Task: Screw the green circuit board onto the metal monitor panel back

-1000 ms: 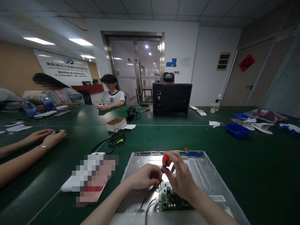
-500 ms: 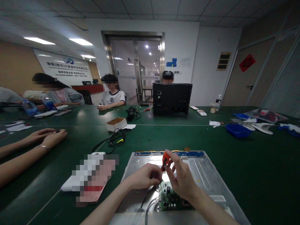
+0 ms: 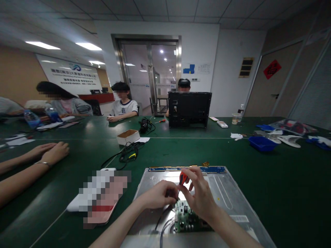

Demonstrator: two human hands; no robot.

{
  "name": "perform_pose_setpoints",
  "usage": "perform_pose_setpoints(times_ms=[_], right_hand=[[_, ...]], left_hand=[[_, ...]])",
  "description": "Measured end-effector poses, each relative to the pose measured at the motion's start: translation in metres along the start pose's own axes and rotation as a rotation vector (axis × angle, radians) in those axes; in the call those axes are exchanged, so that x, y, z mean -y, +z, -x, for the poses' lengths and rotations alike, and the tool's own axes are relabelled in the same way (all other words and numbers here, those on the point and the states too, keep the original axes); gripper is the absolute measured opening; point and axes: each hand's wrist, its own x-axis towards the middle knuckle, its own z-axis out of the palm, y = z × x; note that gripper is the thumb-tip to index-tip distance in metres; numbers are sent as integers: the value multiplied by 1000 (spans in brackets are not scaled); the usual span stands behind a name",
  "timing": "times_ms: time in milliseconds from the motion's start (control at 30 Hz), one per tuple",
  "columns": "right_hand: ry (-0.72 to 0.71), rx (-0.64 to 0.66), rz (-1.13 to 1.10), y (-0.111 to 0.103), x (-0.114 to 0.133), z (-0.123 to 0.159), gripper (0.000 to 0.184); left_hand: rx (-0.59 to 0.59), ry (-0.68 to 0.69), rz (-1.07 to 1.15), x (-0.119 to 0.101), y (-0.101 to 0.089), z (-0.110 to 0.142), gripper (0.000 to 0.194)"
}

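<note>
Upright over the corner of a green circuit board (image 3: 184, 217) stands a small screwdriver (image 3: 182, 177) with a red and black handle. The fingers of my right hand (image 3: 200, 194) are closed round that handle. My left hand (image 3: 161, 194) is pinched beside the screwdriver's thin shaft, at the board's far left corner; what its fingertips hold is hidden. Under both hands lies a flat silver metal panel (image 3: 147, 184) with a blue strip board (image 3: 164, 169) along its far edge. Dark cables run from near my left hand across the panel towards me.
Left of the panel lie a white device (image 3: 74, 203) and a pink phone (image 3: 103, 217). Black cables (image 3: 126, 151) and an open box (image 3: 128, 137) sit beyond them. A person's forearms (image 3: 31, 172) rest at left. A black monitor casing (image 3: 190, 110) and a blue tray (image 3: 262, 143) stand farther off.
My right fingers have shifted on the screwdriver handle, the index finger curling over its top. My left hand has stayed in place. The person's hands at left have moved slightly left.
</note>
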Motion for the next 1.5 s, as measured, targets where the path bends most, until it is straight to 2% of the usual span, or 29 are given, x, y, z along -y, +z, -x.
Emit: perform_pose_setpoints(times_ms=[367,500,800,1067,1200,1333,1500], right_hand=[[12,28,42,1,1,0,55],[-11,34,37,0,2,-1,52],[13,-78,106,3,-4,6,37],[-22,-21,-3,-3,4,-3,37],[3,0,6,-4,7,-4,43],[-33,34,-3,-5,6,-6,50],[-57,31,18,-4,5,-5,45]], left_hand=[[16,35,62,6,3,-1,10],[22,20,46,4,2,-1,10],[18,-5,30,5,2,0,12],[15,7,7,4,1,0,12],[26,4,-7,5,1,0,15],[17,-13,32,9,3,-2,14],[34,-18,53,10,1,-3,12]])
